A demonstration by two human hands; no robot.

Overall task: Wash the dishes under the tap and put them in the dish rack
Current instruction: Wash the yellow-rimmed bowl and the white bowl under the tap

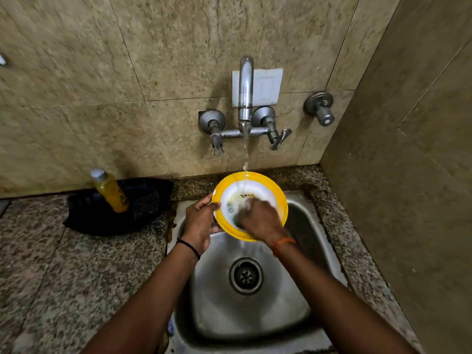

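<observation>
One plate (277,198), white with a yellow rim, is tilted over the sink (301,297) with the stream from the tap (245,90) falling into it; the left hand (201,222) grips its left edge while the right hand (259,217) rubs the wet centre, whether around a scrubber cannot be told. The washing step looks under way. Next comes rinsing, then the rack, which is not in view; a yellow bottle (111,191) stands well to the left.

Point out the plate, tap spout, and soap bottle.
yellow-rimmed plate (277,198), head view, on its yellow rim at right
tap spout (245,88), head view, mid chrome pipe
yellow soap bottle (112,192), head view, on its body
</observation>
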